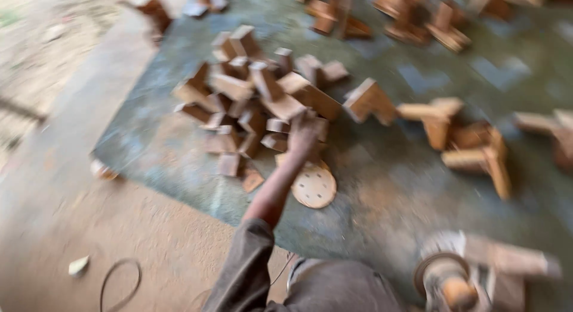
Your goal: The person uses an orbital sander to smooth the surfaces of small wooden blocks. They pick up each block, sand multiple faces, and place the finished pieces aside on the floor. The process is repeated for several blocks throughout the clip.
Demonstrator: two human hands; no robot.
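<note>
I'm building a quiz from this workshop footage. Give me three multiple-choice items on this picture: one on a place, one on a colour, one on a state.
1. Where is the left hand?
A. At the near edge of the pile of wooden blocks
B. On the cable loop on the floor
C. On the machine at lower right

2. What colour is the round sanding disc with small holes?
A. Bright blue
B. Pale tan
C. Black

3. How do the blocks in the pile lie?
A. In a neat upright stack
B. Packed in a box
C. Jumbled at many angles

Answers:
1 A, the outstretched arm ends at the pile's near edge.
2 B, the disc by the forearm is light tan against the grey-green mat.
3 C, the blocks tilt and overlap in no order.
</note>
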